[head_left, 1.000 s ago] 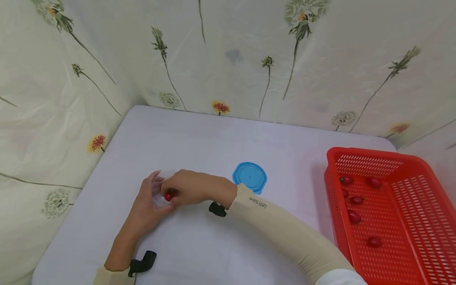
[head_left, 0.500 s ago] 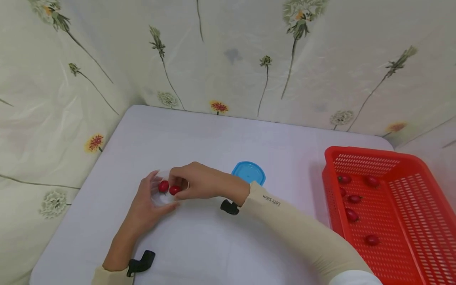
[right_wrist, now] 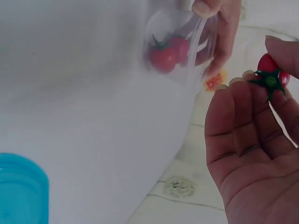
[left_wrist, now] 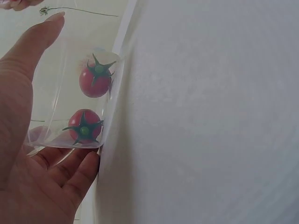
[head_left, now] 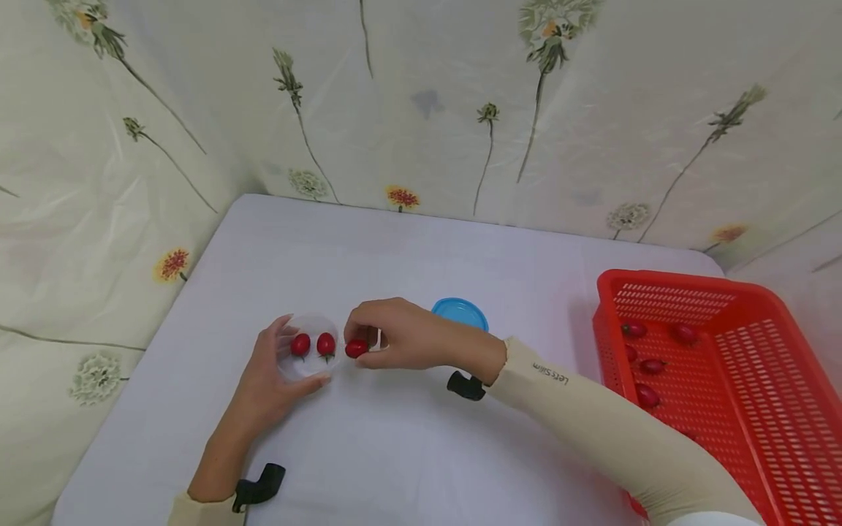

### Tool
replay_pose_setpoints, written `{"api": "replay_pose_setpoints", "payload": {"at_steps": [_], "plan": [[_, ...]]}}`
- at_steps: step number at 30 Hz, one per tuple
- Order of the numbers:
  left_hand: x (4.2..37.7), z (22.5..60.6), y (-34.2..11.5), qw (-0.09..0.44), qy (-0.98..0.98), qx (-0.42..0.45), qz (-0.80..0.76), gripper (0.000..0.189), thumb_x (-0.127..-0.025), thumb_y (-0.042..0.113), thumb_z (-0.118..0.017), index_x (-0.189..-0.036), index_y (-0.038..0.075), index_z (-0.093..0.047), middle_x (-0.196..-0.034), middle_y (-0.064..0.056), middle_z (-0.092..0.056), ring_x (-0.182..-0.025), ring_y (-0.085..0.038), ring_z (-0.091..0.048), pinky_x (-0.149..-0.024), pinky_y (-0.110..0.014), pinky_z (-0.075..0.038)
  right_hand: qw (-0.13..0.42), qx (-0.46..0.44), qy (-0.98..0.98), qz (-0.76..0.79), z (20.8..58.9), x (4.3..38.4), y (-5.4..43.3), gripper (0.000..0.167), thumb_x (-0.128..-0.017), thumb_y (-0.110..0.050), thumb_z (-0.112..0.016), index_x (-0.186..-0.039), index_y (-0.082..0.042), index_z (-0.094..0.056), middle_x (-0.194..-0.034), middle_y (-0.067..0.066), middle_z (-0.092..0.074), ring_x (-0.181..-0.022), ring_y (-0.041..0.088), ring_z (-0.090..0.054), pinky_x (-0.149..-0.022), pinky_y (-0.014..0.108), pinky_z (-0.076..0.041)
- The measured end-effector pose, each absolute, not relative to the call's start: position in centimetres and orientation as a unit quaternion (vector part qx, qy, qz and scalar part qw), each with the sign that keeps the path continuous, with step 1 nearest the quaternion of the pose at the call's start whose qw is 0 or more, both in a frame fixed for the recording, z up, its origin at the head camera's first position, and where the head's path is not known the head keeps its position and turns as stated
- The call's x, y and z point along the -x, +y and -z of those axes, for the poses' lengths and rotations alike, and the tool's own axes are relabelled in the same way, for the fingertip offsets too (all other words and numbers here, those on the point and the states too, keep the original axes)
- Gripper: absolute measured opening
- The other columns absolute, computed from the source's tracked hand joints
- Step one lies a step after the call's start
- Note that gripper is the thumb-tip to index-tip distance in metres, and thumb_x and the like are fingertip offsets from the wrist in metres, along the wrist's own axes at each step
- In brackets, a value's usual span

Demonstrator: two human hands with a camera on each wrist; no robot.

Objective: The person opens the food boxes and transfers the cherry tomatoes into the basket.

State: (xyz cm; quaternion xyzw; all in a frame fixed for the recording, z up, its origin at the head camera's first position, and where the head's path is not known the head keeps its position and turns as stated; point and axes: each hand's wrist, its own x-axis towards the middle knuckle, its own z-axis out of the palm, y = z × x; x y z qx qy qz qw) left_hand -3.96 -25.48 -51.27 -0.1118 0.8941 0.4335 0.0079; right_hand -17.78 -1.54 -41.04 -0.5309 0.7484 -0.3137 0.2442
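Observation:
My left hand point(head_left: 266, 383) holds a small clear plastic container point(head_left: 310, 371) from its left side, thumb and fingers curved round the wall. Two cherry tomatoes point(head_left: 325, 344) with green stems lie inside; the left wrist view shows them through the clear wall point(left_wrist: 58, 93). Just right of the container's rim, my right hand point(head_left: 408, 334) pinches another cherry tomato point(head_left: 357, 349) between thumb and fingers. In the right wrist view that tomato's green calyx point(right_wrist: 271, 81) faces the camera.
A blue lid point(head_left: 459, 311) lies on the white table point(head_left: 421, 256) behind my right wrist. On the right stands a red perforated basket point(head_left: 691, 280) with several cherry tomatoes point(head_left: 647, 395) in it, partly covered by my right sleeve point(head_left: 592, 409). A flowered curtain point(head_left: 434, 131) borders the table.
My right hand has drawn back to the right, out of the container, with a tomato in its fingers. Two tomatoes now show inside the container. The left hand has kept its place.

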Motion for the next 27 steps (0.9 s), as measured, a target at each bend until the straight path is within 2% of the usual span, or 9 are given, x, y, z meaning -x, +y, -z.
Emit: {"api": "replay_pose_setpoints", "payload": {"at_steps": [12,18,27], "plan": [[3.9,51.3,-25.5,0.010,0.898,0.111,-0.425,0.118,-0.079,0.041,-0.093,-0.165,0.017,-0.016,-0.157,-0.016,-0.041,-0.144,-0.037,-0.042,-0.115,-0.063,-0.038,0.233,0.476,0.775,0.343,39.5,17.7,3.9,0.022,-0.093,-0.018,-0.080,-0.110,-0.018,-0.066,-0.101,-0.014,-0.067,-0.091,0.008,-0.064,-0.082,0.031,-0.060],[3.8,51.3,-25.6,0.008,0.898,0.105,-0.427,0.117,-0.079,0.040,-0.092,-0.165,0.017,-0.016,-0.157,-0.017,-0.041,-0.144,-0.038,-0.042,-0.115,-0.064,-0.037,0.217,0.453,0.784,0.365,38.8,17.6,7.2,0.020,-0.094,-0.019,-0.080,-0.108,-0.024,-0.065,-0.101,-0.015,-0.068,-0.091,0.007,-0.065,-0.081,0.032,-0.059],[3.8,51.2,-25.5,0.006,0.896,0.103,-0.431,0.117,-0.079,0.041,-0.092,-0.165,0.017,-0.016,-0.155,-0.018,-0.042,-0.144,-0.038,-0.042,-0.116,-0.064,-0.036,0.192,0.402,0.825,0.347,38.3,17.2,12.4,0.039,-0.085,-0.023,-0.090,-0.115,-0.024,-0.064,-0.107,-0.013,-0.067,-0.098,0.012,-0.066,-0.081,0.033,-0.062]]}}
